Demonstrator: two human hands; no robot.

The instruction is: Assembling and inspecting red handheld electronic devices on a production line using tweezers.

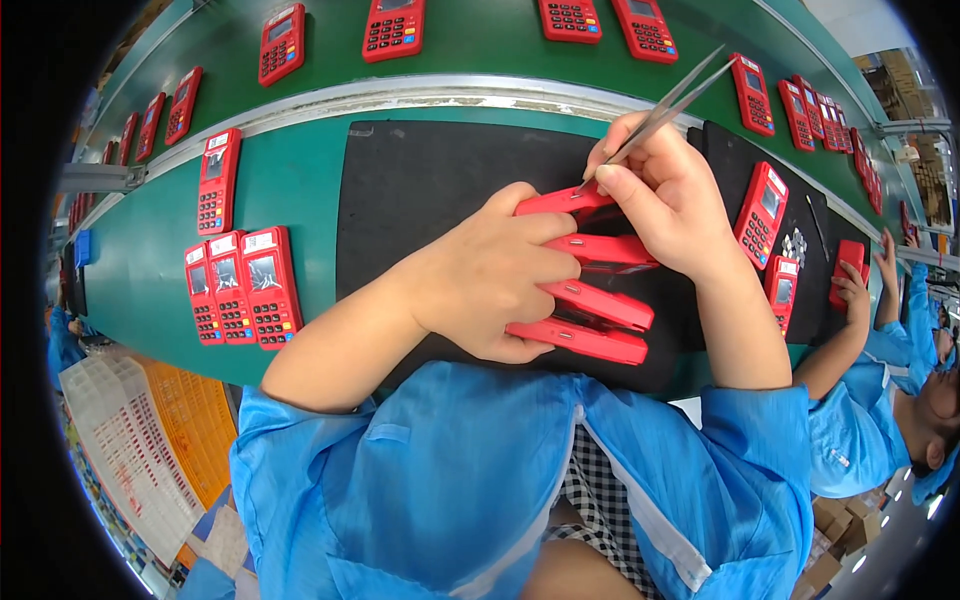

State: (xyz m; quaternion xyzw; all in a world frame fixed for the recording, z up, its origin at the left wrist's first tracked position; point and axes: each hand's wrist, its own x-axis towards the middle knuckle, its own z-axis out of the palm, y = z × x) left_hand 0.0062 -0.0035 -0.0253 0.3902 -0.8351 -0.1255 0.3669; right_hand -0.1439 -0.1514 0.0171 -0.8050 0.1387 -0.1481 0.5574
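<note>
While a green tabletop (280,175) spreads across the view, a black mat (430,150) lies on it before the person. Left of the mat, three red card terminals (265,275) lie side by side, screens up. On the mat, a row of four red terminals (590,341) sits with narrow sides upward. The left hand (495,275) clasps this row at its left ends. The right hand (665,195) pinches slim metal tweezers (662,112), their prongs apart at the upper end, their narrow lower end at the farthest terminal.
</note>
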